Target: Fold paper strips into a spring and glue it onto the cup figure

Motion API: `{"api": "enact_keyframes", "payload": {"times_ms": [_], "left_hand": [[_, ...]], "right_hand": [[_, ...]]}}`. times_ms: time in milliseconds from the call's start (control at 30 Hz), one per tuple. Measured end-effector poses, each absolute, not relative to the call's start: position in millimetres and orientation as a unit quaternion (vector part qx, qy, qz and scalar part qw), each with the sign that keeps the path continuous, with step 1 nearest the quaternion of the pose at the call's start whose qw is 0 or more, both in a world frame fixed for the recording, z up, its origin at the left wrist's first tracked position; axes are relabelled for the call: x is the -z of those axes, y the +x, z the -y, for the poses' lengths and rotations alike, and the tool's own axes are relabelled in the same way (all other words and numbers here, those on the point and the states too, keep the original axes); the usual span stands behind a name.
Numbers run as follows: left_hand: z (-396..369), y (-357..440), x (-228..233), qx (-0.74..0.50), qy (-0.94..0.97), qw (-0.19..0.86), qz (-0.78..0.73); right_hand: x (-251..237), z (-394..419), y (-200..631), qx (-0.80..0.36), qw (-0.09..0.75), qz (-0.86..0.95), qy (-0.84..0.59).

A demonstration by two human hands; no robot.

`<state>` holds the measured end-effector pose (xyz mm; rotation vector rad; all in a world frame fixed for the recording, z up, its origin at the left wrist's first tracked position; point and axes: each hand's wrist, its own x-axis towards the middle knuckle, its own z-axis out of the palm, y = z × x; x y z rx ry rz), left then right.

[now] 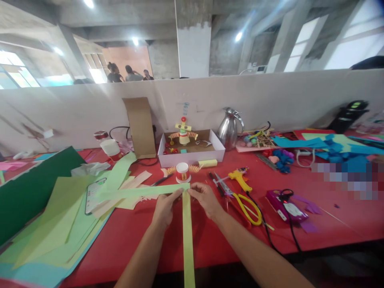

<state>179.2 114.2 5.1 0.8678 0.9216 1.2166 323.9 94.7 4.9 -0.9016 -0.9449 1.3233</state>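
Two light green paper strips cross at a right angle on the red table (pixel 330 224). One strip (pixel 132 192) runs to the left, the other strip (pixel 187 236) runs toward me. My left hand (pixel 165 208) and my right hand (pixel 206 199) pinch the strips where they cross. Just beyond the crossing stands a small paper-cup figure (pixel 183 172) with orange folded arms.
Green paper sheets (pixel 60 228) and a phone (pixel 93 196) lie at left. Yellow-handled scissors (pixel 246 206), a yellow glue gun (pixel 240 179), a purple device (pixel 285 205) and a cable sit at right. A white box (pixel 192 154) with a paper figure and a steel jug (pixel 229 128) stand behind.
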Motion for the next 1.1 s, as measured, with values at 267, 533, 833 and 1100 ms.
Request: {"api": "enact_keyframes", "payload": {"times_ms": [267, 533, 833, 1100], "left_hand": [[-116, 179, -3, -0.540, 0.370, 0.640, -0.403], [-118, 181, -7, -0.567, 0.352, 0.616, -0.420], [-115, 184, -10, -0.550, 0.349, 0.629, -0.425], [-114, 182, -8, -0.536, 0.363, 0.631, -0.429]], "right_hand": [[1, -98, 322, -0.550, 0.596, 0.425, -0.402], [12, -93, 327, -0.356, 0.608, 0.567, -0.426], [14, -89, 329, -0.176, 0.588, 0.669, -0.419], [14, -90, 326, -0.300, 0.619, 0.573, -0.444]]}}
